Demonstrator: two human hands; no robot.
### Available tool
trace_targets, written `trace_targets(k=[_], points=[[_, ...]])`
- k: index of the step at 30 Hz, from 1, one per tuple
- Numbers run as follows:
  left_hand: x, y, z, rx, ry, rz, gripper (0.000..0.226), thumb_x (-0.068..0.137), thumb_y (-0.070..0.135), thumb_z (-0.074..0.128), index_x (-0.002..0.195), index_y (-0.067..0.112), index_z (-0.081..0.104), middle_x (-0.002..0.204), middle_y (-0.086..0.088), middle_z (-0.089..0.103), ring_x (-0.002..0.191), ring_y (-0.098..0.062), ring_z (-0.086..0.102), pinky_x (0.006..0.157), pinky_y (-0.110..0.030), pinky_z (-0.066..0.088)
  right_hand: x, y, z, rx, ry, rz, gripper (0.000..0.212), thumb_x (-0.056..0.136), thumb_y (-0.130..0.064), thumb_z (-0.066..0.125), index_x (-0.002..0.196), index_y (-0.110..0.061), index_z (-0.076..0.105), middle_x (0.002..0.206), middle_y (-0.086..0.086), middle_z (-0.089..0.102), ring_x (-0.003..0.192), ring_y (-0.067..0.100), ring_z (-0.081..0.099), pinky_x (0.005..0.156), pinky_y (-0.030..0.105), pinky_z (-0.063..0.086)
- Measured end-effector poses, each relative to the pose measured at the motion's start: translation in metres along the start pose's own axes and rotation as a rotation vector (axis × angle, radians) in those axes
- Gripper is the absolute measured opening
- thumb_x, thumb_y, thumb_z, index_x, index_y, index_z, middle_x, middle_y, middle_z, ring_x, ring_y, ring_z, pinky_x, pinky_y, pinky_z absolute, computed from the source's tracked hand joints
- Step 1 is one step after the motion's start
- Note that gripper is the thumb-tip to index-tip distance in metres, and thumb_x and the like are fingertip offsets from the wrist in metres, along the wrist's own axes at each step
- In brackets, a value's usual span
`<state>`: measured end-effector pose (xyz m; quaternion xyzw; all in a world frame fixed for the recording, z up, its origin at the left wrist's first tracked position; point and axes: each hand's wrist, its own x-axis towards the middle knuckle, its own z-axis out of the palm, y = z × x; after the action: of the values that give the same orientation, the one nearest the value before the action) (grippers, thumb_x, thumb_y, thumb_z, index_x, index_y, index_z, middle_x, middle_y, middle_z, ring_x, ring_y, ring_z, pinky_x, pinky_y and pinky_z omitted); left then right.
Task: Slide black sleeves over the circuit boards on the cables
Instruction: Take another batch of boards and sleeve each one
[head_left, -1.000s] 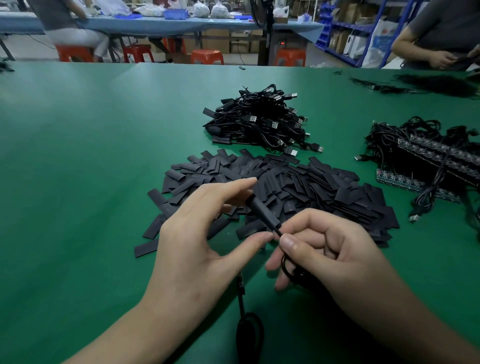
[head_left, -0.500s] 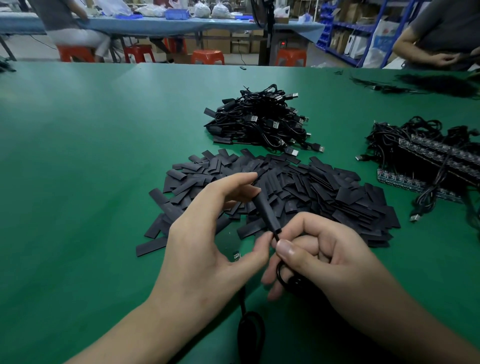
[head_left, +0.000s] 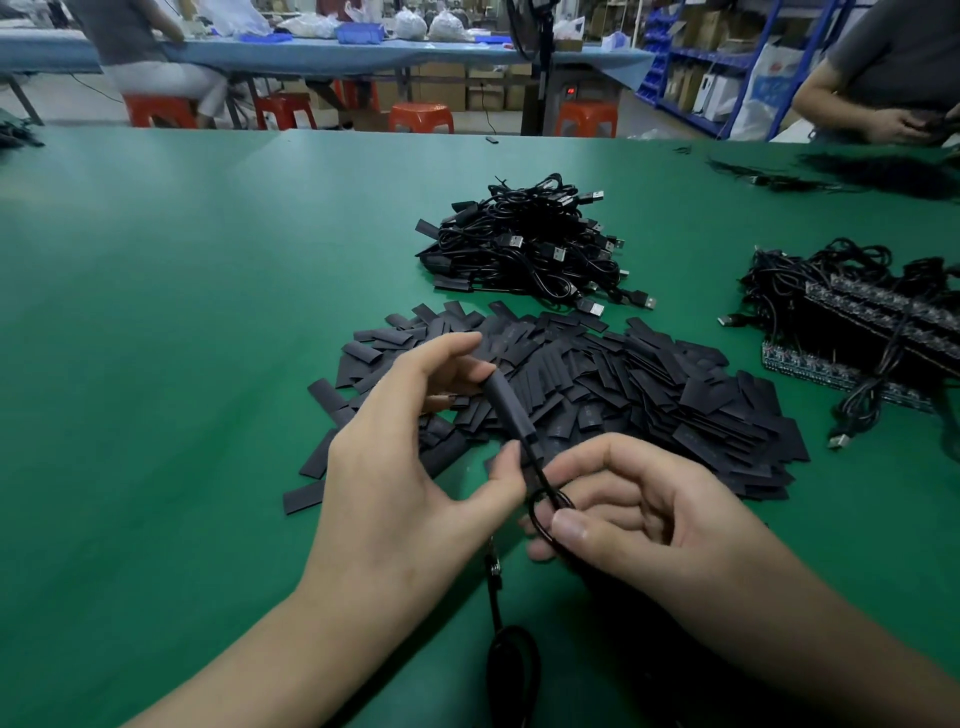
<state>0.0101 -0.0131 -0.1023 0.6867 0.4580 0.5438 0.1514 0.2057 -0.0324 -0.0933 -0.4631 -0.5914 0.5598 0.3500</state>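
Table (head_left: 156, 322): plain green throughout.
Heap of sleeves (head_left: 639, 384), centre: black, slightly greyed where lit.
Single sleeve (head_left: 511, 410), near centre: black, on a black cable (head_left: 540, 486).
Finished bundle (head_left: 524, 244), far centre: black leads, silver plugs.
Circuit boards (head_left: 826, 366), right: blue-green, speckled with small parts, under black wires.
Stools (head_left: 421, 117), far: orange-red.
Cover (head_left: 337, 54) of far bench: pale blue.
Shelving (head_left: 680, 78), far right: blue.

Counted one thin black cable (head_left: 538, 472) and one black tubular sleeve (head_left: 511, 410) on it. Saw one pile of flat black sleeves (head_left: 623, 384), beyond counting, one heap of black USB cables (head_left: 530, 244), one bundle of cables with green circuit-board strips (head_left: 857, 312). Noted four orange plastic stools (head_left: 421, 117).
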Motion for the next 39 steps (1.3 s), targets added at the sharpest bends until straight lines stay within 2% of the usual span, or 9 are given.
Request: trace_targets(k=[4, 9, 11, 14, 18, 26, 30, 34, 39], points=[[-0.001, -0.003, -0.002, 0.011, 0.004, -0.012, 0.067, 0.074, 0.019, 0.083, 0.135, 0.022, 0.056, 0.116, 0.015, 0.069, 0.115, -0.007, 0.065, 0.096, -0.020, 0.049, -0.003, -0.003, -0.001, -0.103, -0.027, -0.035, 0.013, 0.090, -0.015, 0.076, 0.095, -0.025, 0.072, 0.097, 0.014, 0.074, 0.085, 0.023, 0.077, 0.084, 0.043, 0.060], [0.000, -0.008, -0.004, 0.113, -0.092, -0.071, 0.057, 0.079, 0.040, 0.082, 0.129, 0.031, 0.058, 0.113, 0.019, 0.058, 0.099, -0.002, 0.063, 0.086, -0.022, 0.051, -0.001, -0.029, -0.017, -0.171, 0.106, -0.126, 0.019, 0.073, -0.038, 0.073, 0.091, -0.033, 0.075, 0.088, 0.005, 0.077, 0.073, 0.015, 0.074, 0.066, 0.021, 0.059], [0.001, -0.008, -0.009, 0.288, -0.212, -0.072, 0.040, 0.080, 0.066, 0.065, 0.111, 0.041, 0.062, 0.092, 0.019, 0.058, 0.082, 0.000, 0.060, 0.073, -0.026, 0.050, 0.010, -0.046, -0.036, -0.344, 0.247, -0.187, 0.024, 0.070, -0.043, 0.073, 0.092, -0.035, 0.075, 0.087, -0.001, 0.078, 0.072, 0.010, 0.073, 0.067, 0.019, 0.057], [0.001, -0.004, -0.014, 0.534, -0.353, -0.070, 0.055, 0.076, 0.091, 0.033, 0.096, 0.045, 0.056, 0.062, 0.017, 0.061, 0.066, 0.000, 0.058, 0.062, -0.026, 0.043, 0.046, -0.077, -0.061, -0.746, 0.402, -0.276, 0.011, 0.082, -0.035, 0.077, 0.093, -0.034, 0.076, 0.085, -0.013, 0.076, 0.079, -0.002, 0.069, 0.075, 0.011, 0.050], [-0.003, 0.003, -0.015, 0.596, -0.435, -0.036, 0.066, 0.070, 0.098, 0.018, 0.098, 0.046, 0.048, 0.061, 0.016, 0.063, 0.069, 0.001, 0.058, 0.064, -0.026, 0.041, 0.122, -0.120, -0.077, -1.049, 0.468, -0.404, 0.020, 0.093, -0.022, 0.072, 0.113, -0.020, 0.073, 0.099, -0.005, 0.071, 0.080, -0.001, 0.061, 0.078, 0.008, 0.042], [-0.005, 0.004, -0.014, 0.480, -0.570, -0.103, 0.037, 0.081, 0.072, 0.052, 0.109, 0.050, 0.044, 0.087, 0.023, 0.062, 0.080, -0.001, 0.055, 0.075, -0.027, 0.050, 0.270, -0.150, -0.071, -1.470, 0.332, -0.338, 0.029, 0.098, -0.001, 0.059, 0.122, -0.011, 0.072, 0.128, 0.017, 0.067, 0.113, 0.037, 0.063, 0.098, 0.045, 0.053], [-0.005, -0.001, -0.010, 0.335, -0.535, -0.186, 0.027, 0.084, 0.053, 0.064, 0.106, 0.048, 0.050, 0.092, 0.030, 0.063, 0.075, 0.000, 0.057, 0.074, -0.026, 0.052, 0.278, -0.131, -0.060, -1.542, 0.245, -0.286, 0.032, 0.105, -0.027, 0.052, 0.128, -0.012, 0.069, 0.135, 0.014, 0.065, 0.123, 0.035, 0.058, 0.103, 0.046, 0.048], [-0.004, -0.009, -0.006, -0.002, -0.401, -0.357, 0.021, 0.083, 0.034, 0.079, 0.099, 0.041, 0.067, 0.073, 0.019, 0.068, 0.057, 0.000, 0.057, 0.062, -0.019, 0.048, 0.234, -0.121, -0.050, -1.415, 0.415, -0.474, 0.035, 0.105, -0.038, 0.050, 0.124, -0.016, 0.069, 0.136, 0.008, 0.061, 0.132, 0.029, 0.048, 0.110, 0.047, 0.034], [0.006, -0.009, -0.008, -0.518, -0.177, -0.499, 0.019, 0.081, 0.016, 0.083, 0.098, 0.020, 0.078, 0.075, -0.003, 0.074, 0.060, -0.009, 0.068, 0.060, -0.013, 0.048, 0.107, -0.066, -0.019, -0.981, 0.314, -0.539, 0.028, 0.104, -0.040, 0.053, 0.100, -0.021, 0.073, 0.100, -0.004, 0.069, 0.098, 0.015, 0.062, 0.088, 0.038, 0.049]])
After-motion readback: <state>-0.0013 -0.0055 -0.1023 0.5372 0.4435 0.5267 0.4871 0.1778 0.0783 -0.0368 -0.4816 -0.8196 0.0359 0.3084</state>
